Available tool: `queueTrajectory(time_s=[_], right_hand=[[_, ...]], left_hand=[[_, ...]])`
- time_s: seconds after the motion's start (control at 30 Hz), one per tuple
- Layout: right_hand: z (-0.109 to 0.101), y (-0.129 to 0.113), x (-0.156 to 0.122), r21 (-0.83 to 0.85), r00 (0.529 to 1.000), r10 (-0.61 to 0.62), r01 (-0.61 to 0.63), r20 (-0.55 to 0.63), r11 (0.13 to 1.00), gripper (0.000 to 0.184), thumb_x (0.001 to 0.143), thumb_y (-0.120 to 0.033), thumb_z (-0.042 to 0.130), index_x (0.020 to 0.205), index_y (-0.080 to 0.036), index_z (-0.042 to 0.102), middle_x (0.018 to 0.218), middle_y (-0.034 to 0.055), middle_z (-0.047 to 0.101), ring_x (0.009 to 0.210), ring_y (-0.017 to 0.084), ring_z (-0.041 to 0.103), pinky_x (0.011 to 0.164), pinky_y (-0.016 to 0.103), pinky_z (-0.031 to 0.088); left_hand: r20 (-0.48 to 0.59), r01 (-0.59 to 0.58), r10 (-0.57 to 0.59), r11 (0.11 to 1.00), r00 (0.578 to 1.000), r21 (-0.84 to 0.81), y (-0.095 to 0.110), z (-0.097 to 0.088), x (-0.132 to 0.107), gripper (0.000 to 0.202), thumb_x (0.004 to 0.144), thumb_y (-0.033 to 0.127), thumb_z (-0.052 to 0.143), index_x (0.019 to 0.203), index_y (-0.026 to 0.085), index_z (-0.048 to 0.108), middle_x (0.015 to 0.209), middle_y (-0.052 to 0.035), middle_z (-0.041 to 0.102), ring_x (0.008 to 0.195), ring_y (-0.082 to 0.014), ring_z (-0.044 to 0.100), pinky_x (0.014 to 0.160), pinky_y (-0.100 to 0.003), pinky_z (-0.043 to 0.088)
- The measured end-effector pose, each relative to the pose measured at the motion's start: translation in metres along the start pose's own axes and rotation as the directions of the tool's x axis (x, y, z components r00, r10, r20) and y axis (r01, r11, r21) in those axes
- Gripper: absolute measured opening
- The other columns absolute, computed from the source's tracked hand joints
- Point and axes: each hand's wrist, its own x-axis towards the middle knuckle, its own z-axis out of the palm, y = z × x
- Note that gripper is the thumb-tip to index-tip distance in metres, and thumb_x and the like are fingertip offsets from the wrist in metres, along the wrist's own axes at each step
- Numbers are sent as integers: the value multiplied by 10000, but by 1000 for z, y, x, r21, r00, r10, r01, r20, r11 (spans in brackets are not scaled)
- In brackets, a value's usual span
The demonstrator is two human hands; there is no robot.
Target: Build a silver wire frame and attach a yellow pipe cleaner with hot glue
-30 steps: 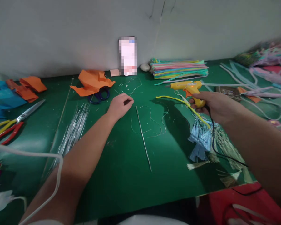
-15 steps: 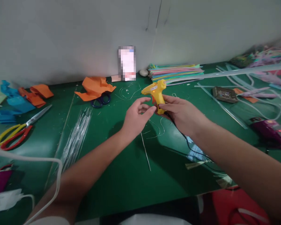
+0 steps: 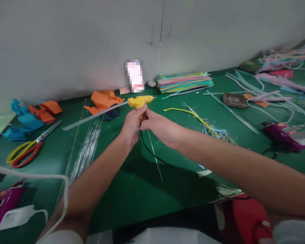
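Spun right around since half a second ago, the yellow glue gun [image 3: 140,101] has also slid a bit left, so its nozzle now faces right and the clear glue stick [image 3: 96,114] pokes out leftward, all held up over the middle of the green table [image 3: 132,203]. Both hands are on the grip now, left hand [image 3: 132,123] and right hand [image 3: 156,122] each curled closed around it from its own side, though some fingers are hidden so can't tell how tight. Thin silver stem [image 3: 155,159] lies just nearer, yellow stem [image 3: 193,116] off to the right, pipe cleaner bundle [image 3: 184,83] on the far side.
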Motion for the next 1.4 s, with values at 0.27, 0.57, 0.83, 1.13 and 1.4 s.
queueTrajectory(time_s=[0.27,0.57,0.83,1.13,1.4], right_hand=[[-16,41,-19,422,934,356,-314,-22,851,254,873,-442,602,839,-211,701,786,39,705,682,173,625,629,330,489],[14,94,2,-261,992,-66,91,106,961,287,914,-271,542,1103,-149,720,1127,141,676,1012,300,636,810,446,525],[34,83,-34,-128,890,-389,426,238,896,336,936,-246,529,1187,-90,688,1251,176,651,1161,324,608,948,493,531],[45,69,-75,-97,894,-417,435,167,895,369,917,-241,575,1212,-35,658,1262,194,637,1218,314,565,1029,493,511],[35,51,-87,-95,914,-401,405,66,909,284,929,-270,556,1089,-90,708,1124,141,694,1027,260,647,884,396,550]], left_hand=[[-106,-6,9,1000,994,30,2,-21,-18,214,861,339,618,1009,186,596,692,-6,657,454,-99,551,431,-241,424],[-297,25,-9,998,955,49,-30,-42,-38,186,849,296,656,990,178,624,544,58,535,429,-92,518,433,-235,418],[-310,44,-51,999,949,-32,-42,-47,-30,175,870,302,616,989,176,596,534,47,564,403,-96,508,410,-230,397],[-258,84,-119,986,959,-142,-24,-31,-49,211,858,315,609,993,157,573,532,49,551,407,-88,496,424,-201,397],[-160,124,-149,980,976,-155,-23,-19,-64,225,893,309,600,1039,141,565,549,43,572,415,-86,517,437,-193,398]])
